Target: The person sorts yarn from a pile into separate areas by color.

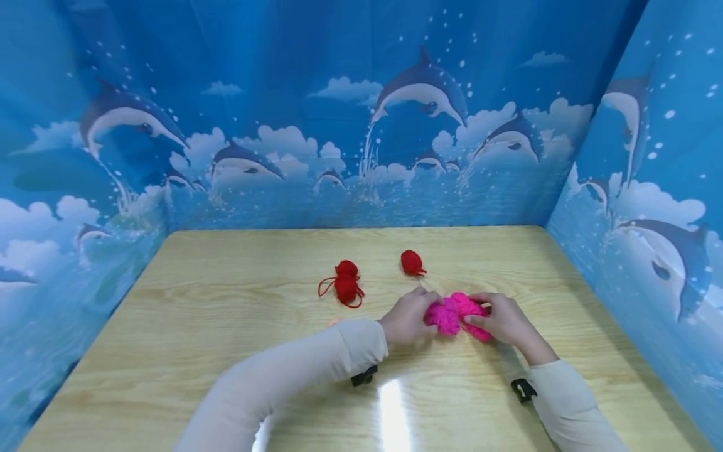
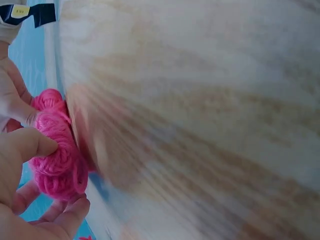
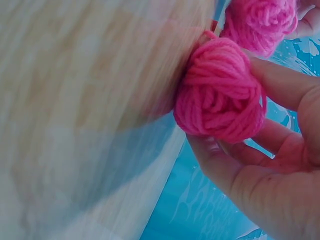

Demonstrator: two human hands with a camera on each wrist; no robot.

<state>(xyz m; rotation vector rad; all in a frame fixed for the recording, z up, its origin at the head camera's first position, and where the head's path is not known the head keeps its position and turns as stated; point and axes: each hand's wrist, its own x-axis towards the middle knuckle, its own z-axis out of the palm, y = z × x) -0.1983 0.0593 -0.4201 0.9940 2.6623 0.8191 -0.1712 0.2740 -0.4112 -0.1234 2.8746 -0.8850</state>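
Observation:
Two pink yarn balls lie side by side on the wooden table, right of its middle. My left hand (image 1: 411,318) grips the magenta-pink yarn ball (image 1: 443,316), thumb on its near side and fingers curled round it in the left wrist view. With thumb and fingers, my right hand (image 1: 503,321) holds the brighter pink yarn ball (image 3: 220,95). In the head view the two balls touch or nearly touch. Beyond the hands sits a small red yarn ball (image 1: 412,263). Further left are red yarn balls (image 1: 347,282) with loose strands looping out.
A scrap of something orange (image 1: 334,322) shows partly behind the left sleeve (image 1: 305,355). The wooden table (image 1: 226,301) meets a blue dolphin-print curtain (image 1: 271,163) along its back and sides. Light glares off the table (image 1: 393,408) near the front.

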